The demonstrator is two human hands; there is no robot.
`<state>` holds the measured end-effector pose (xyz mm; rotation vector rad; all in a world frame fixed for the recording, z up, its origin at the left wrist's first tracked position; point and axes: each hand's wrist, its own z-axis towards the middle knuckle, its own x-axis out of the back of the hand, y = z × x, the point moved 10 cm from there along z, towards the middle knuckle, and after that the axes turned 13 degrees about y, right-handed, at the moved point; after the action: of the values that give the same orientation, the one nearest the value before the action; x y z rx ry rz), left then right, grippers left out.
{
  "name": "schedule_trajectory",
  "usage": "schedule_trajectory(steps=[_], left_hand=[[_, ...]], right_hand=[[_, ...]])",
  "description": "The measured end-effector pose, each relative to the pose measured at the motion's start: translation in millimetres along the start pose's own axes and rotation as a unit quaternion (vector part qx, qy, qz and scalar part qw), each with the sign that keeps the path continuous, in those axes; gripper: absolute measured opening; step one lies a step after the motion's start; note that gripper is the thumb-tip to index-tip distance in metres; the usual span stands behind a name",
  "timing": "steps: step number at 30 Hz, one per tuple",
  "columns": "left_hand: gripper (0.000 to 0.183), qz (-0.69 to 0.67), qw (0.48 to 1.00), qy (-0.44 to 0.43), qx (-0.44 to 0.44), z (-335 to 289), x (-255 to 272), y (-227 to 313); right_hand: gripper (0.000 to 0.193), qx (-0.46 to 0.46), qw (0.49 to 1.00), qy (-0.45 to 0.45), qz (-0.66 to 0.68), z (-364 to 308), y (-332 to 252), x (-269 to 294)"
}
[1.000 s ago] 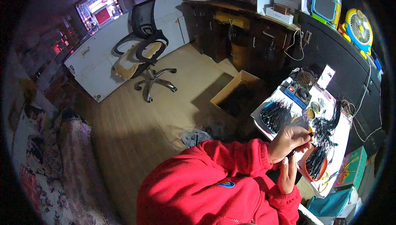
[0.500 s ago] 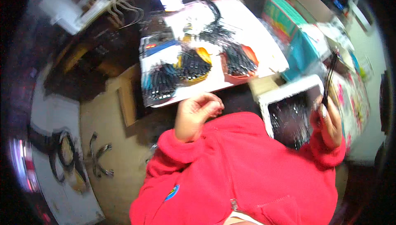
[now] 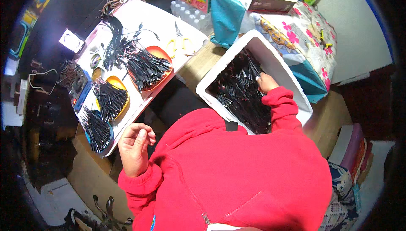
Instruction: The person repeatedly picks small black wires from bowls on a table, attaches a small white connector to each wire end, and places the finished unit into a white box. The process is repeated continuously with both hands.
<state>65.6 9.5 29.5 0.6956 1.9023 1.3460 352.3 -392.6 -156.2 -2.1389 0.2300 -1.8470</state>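
Observation:
My right hand reaches into a white foam box, its fingers closed on black cables at the right side of the heap. The box holds a thick tangle of thin black cables with small shiny connectors. How many strands my fingers grip is hidden. My left hand hovers beside the near edge of the white table, fingers loosely curled, thumb apart, nothing in it. Close to it, bundles of black cables lie in a blue tray, a yellow tray and an orange-red tray.
Yellow-handled scissors lie on the table near another heap of cables. A small blue fan-like device stands at the left edge. Behind the foam box are a flower-patterned cloth and an open carton.
My right hand, which held black cables up beside the foam box, is now down inside it. The view has turned right. My left hand stays near the table edge.

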Motion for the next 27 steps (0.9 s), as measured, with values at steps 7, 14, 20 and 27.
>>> schedule_trajectory(steps=[7,14,20,27], left_hand=[[0.014,0.139,0.987,0.064,-0.058,28,44,62],[0.017,0.426,0.802,0.176,-0.38,184,132,240],[0.045,0.689,0.454,0.281,-0.49,326,162,297],[0.062,0.711,0.478,0.275,-0.437,422,181,270]], right_hand=[[0.027,0.076,0.981,0.175,-0.044,-11,-61,52],[0.021,0.299,0.923,-0.225,0.09,-87,-198,-17],[0.052,0.273,0.828,-0.428,0.237,-127,-313,-99],[0.06,0.156,0.831,-0.482,0.229,-110,-311,-135]])
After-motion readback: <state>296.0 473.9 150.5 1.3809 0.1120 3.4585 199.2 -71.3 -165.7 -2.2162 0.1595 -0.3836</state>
